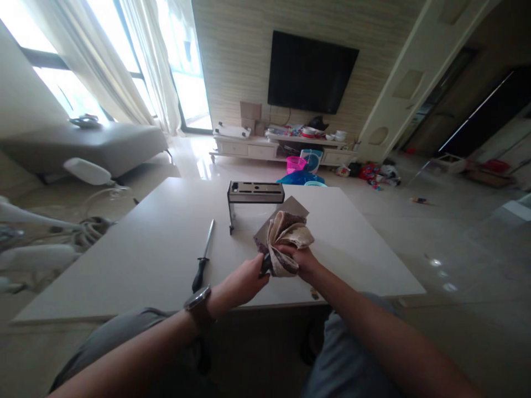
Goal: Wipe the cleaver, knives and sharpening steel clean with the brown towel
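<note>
My left hand is closed round the dark handle of a cleaver, above the near part of the white table. The cleaver's broad flat blade points away from me, partly covered by a folded brown and beige cloth. Bunched up over the blade, the cloth is gripped by my right hand; some of its fingers are hidden in the folds. To the left, a honing steel with a black handle lies on the table. Behind the cleaver stands a knife block with slots in its top and clear sides.
The white table reaches to my knees. A small colourful item is at its near edge. Beyond the far edge are a blue object and a pink basket. White equipment with hoses stands left.
</note>
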### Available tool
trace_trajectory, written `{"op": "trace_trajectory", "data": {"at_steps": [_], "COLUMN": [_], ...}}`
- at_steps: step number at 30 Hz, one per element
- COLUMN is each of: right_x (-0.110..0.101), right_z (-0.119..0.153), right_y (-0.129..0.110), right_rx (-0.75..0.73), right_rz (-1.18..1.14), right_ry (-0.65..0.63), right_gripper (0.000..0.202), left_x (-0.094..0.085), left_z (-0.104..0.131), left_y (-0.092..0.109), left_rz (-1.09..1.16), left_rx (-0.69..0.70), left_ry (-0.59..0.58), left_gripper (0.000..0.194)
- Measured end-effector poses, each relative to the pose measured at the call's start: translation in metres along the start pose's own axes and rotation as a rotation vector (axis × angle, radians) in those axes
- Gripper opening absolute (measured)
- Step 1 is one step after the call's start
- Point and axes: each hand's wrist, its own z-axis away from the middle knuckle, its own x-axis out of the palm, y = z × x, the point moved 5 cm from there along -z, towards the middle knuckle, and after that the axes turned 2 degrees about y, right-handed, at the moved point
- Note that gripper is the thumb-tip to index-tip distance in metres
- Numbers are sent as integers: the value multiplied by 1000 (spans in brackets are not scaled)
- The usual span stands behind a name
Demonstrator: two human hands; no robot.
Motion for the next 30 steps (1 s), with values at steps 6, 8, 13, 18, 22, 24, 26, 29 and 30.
{"op": "trace_trajectory", "data": {"at_steps": [6,8,13,18,22,24,26,29,30], "right_x": [-7,-12,-20,-6,10,11,8,-9,-17], "right_z": [-22,-34,-48,-32,-18,-20,-28,-49,-56], "right_y": [-30,-47,-57,-12,12,13,5,-16,-25], "right_rx": [-57,-109,-170,20,158,153,107,1,-40], "right_rz": [-87,-128,-184,-187,-176,-163,-158,-179,-189], "right_ry": [64,98,211,174,82,61,55,101,128], "right_gripper": [41,43,38,40,36,34,33,33,31], "left_x": [-13,-16,-16,-8,-4,-6,-11,-18,-19], "left_z": [-9,-14,-21,-16,-17,-21,-26,-33,-34], "left_y": [-1,-3,-10,-15,-13,-10,-8,-5,-3], "left_rz": [-98,-105,-41,50,141,167,150,55,29], "left_rx": [-6,-9,-22,-95,-88,-60,-38,-43,-43], "left_ry": [-11,-21,-43,-129,-158,-158,-148,-120,-110], "left_gripper": [14,12,14,12,18,19,17,8,8]}}
